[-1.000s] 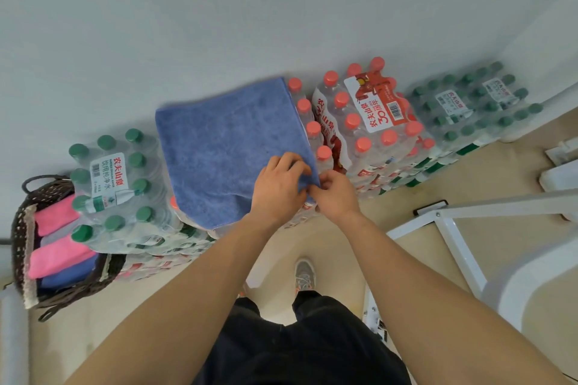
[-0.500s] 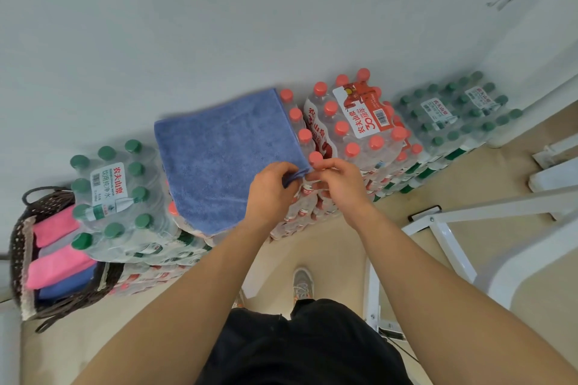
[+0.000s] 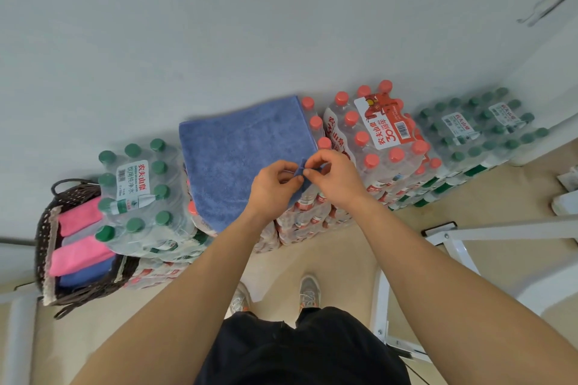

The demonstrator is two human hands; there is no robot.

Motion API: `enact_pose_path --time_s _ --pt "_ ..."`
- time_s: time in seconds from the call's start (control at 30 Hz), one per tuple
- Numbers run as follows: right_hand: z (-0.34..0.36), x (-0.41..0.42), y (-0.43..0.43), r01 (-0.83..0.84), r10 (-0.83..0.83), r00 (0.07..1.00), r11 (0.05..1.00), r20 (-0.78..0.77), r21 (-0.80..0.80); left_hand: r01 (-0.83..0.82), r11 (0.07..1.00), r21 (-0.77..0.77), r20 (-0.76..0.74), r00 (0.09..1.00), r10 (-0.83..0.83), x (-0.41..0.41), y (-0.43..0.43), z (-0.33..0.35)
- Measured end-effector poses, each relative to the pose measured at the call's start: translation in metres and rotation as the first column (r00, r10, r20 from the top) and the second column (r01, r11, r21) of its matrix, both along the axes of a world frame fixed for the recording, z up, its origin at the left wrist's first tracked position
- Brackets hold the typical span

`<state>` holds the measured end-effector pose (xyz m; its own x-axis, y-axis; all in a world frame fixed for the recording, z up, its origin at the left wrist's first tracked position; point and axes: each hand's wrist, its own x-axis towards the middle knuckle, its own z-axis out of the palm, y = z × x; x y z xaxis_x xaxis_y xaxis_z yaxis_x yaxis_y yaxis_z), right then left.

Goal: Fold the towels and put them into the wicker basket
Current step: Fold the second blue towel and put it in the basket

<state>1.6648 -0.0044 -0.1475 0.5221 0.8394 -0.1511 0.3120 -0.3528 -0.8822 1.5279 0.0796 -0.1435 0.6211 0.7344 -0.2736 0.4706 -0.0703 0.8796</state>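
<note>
Left hand (image 3: 275, 187) and right hand (image 3: 336, 181) pinch, fingers (image 3: 312, 164) curled, one corner of the blue towel (image 3: 240, 153) spread beyond and left of them on water-bottle packs (image 3: 300, 222) — the fold seems just beginning, so next carry that corner across, with the wicker basket (image 3: 43, 228) waiting far left.

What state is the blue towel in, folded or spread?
Spread: blue towel lies flat across the bottle packs; left hand and right hand pinch its near corner.

Blue towel (image 3: 240, 159) flat on bottles; pink towels (image 3: 79, 255) in wicker basket (image 3: 42, 247).
</note>
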Motion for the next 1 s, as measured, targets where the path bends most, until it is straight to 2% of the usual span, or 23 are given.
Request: enact_pose_path --time_s 0.13,0.5,0.87,1.0 --pt "-0.001 0.004 0.003 -0.02 0.02 1.0 0.999 0.024 -0.033 -0.037 0.987 -0.159 0.052 0.998 0.046 0.003 0.002 0.002" --pt "0.008 0.002 0.005 -0.023 0.022 1.0 0.999 -0.021 -0.036 -0.086 0.99 -0.112 0.042 0.995 0.092 0.004 0.008 0.006" --pt "0.006 0.005 0.006 -0.006 0.002 0.999 0.997 -0.053 -0.074 0.104 0.987 0.12 -0.054 0.994 -0.098 0.001 0.009 0.011" --pt "0.006 0.003 0.006 0.007 -0.014 0.997 0.997 -0.082 -0.079 0.056 0.985 0.162 -0.031 0.998 -0.052 0.003 0.006 0.015"
